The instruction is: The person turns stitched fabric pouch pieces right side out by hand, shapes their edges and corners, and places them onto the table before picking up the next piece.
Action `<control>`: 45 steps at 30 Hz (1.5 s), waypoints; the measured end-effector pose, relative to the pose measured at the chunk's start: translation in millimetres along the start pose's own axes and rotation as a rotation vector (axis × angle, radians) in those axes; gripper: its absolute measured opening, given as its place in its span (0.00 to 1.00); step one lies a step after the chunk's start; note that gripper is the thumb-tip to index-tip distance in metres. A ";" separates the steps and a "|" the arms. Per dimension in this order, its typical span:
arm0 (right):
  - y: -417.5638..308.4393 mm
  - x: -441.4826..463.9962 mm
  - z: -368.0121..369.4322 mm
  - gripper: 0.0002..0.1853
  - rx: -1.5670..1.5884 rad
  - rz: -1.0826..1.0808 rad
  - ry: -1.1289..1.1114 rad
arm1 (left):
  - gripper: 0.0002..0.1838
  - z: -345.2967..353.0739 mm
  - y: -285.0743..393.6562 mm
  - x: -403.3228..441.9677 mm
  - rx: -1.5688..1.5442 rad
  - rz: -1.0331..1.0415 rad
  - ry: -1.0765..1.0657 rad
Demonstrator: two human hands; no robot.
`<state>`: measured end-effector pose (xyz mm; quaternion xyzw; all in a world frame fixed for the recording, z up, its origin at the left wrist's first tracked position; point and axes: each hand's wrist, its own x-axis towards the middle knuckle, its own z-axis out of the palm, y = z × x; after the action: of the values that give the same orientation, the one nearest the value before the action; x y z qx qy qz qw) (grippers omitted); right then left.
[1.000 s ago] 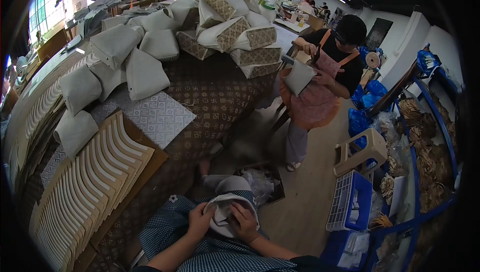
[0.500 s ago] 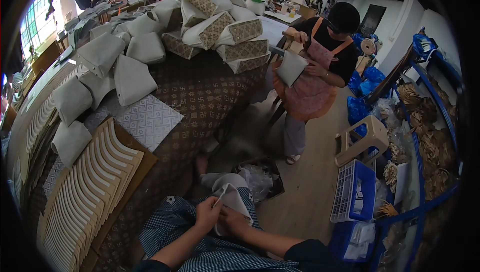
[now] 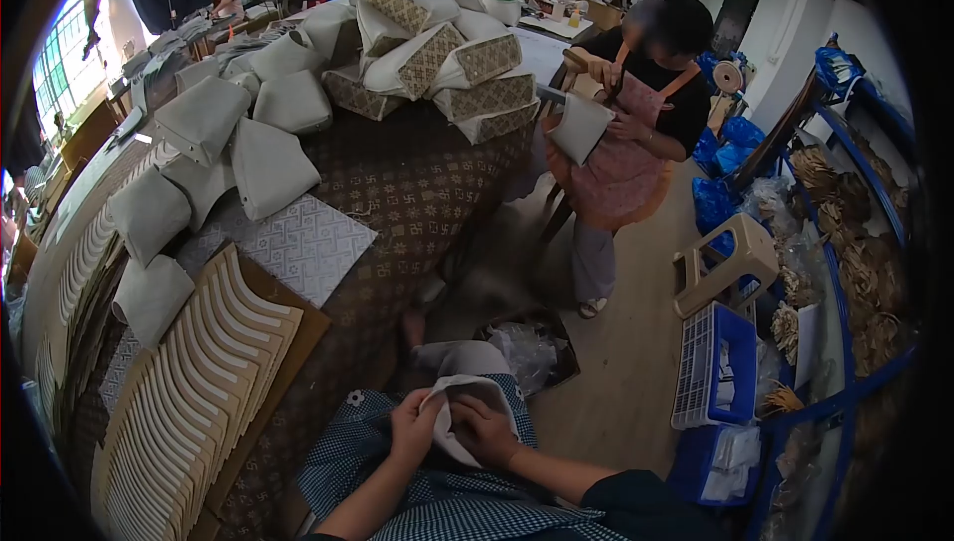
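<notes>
Over my lap, a white bag piece is held between both hands. My left hand is closed on its left edge, fingers pinching the rim. My right hand reaches into the opening, its fingers curled against the material; the fingertips are partly hidden. The piece rests near my checked apron. On the patterned table to the upper left lie several white bag pieces and a fanned stack of curved beige strips.
A co-worker in a pink apron stands at the table's right end, holding a white bag piece and a tool. A box of plastic bags sits on the floor. To the right are a beige stool, blue crates and a blue rack.
The white piece went from open to folded flat, and now its opening shows again with my right hand inside. The view has shifted slightly.
</notes>
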<state>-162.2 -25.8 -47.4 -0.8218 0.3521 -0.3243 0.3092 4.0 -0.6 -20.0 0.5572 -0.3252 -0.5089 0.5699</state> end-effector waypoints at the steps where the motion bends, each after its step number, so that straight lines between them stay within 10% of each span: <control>1: 4.2 -1.6 -3.5 0.25 -0.049 -0.066 0.095 | 0.11 9.7 8.0 5.2 0.040 0.034 -0.043; 9: 1.8 -16.0 -47.8 0.19 -0.206 0.082 0.184 | 0.10 49.7 -10.6 30.0 -0.146 -0.054 -0.263; 16: -11.3 -18.7 -25.7 0.17 -0.368 -0.045 0.016 | 0.10 12.9 -38.5 23.7 -0.243 -0.163 -0.053; 24: 9.1 -13.1 -15.8 0.04 -0.337 -0.084 -0.052 | 0.13 46.1 -32.1 5.5 0.322 0.208 -0.171; 31: 39.1 -4.9 12.2 0.09 -0.301 0.131 -0.433 | 0.13 41.3 6.5 -6.2 0.289 0.166 -0.204; 35: 18.9 -7.2 5.5 0.19 -0.191 -0.011 0.060 | 0.12 23.9 -3.2 11.4 0.285 0.161 -0.046; 45: 1.0 -4.8 -0.6 0.27 -0.418 0.120 -0.005 | 0.11 21.4 -6.7 33.1 0.105 0.061 -0.054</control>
<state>-165.7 -22.8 -49.3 -0.8465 0.4591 -0.2230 0.1515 -8.6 -37.3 -29.4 0.5621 -0.3835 -0.4884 0.5463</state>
